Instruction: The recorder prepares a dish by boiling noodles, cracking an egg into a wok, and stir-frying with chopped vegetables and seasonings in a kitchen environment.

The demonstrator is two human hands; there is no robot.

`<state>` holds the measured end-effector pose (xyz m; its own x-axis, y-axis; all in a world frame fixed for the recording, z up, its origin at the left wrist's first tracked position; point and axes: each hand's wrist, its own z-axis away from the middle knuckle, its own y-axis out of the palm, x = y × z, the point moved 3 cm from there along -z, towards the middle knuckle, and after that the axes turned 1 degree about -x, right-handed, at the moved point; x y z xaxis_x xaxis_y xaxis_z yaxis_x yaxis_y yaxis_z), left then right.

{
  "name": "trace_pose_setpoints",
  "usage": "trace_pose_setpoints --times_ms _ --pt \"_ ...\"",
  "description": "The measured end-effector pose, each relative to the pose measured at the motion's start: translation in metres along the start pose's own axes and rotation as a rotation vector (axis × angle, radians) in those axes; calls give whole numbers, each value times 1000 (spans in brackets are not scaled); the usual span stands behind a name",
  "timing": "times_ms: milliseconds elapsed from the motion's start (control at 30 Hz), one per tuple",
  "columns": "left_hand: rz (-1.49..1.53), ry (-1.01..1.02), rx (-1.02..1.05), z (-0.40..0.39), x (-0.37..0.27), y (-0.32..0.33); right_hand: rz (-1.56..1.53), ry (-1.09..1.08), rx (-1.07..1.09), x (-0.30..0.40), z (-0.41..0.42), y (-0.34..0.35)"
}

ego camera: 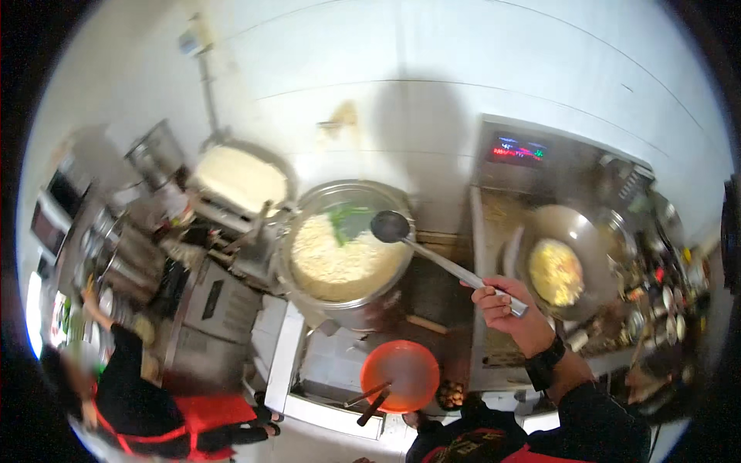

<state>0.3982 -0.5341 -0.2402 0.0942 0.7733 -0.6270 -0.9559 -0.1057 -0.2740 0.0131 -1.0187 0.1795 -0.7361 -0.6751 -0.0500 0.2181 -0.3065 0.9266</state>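
My right hand (502,307) grips the metal handle of a long ladle (443,260). The ladle's dark bowl (389,226) is over the right side of a large metal pot (345,300). Pale food (333,260) fills much of that pot, with liquid and long green leaves (346,223) towards the back. Just beyond my right hand, a wok (593,260) holds a yellow mass that looks like egg (556,272). A black band (545,362) is on my right wrist. My left hand is out of view.
An orange bucket (400,376) with handles sticking out stands below the pot. A co-worker (139,388) in black and red reaches over the left counter. Behind the wok stands a lit display panel (518,149); seasoning containers (668,307) crowd its right. A pale block (240,178) lies left of the pot.
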Motion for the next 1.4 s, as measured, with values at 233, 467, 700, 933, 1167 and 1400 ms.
trace_pose_setpoints --times_ms 233,467,700,933,1167,1400 --pt "256 -452 203 -38 -23 7 29 -362 -109 -19 198 12" --pt "91 -159 217 -80 -47 19 175 -615 -458 -5 277 -60" --pt "-220 321 17 -104 -77 42 1849 -596 -1446 1 258 -102" --pt "127 -323 36 -60 -7 35 1686 -593 -583 13 52 -56" --pt "260 -252 -51 -35 -16 34 1644 -415 -381 39 -241 -83" --pt "367 -252 -145 -15 -8 33 1471 -296 -424 15 -344 -88"
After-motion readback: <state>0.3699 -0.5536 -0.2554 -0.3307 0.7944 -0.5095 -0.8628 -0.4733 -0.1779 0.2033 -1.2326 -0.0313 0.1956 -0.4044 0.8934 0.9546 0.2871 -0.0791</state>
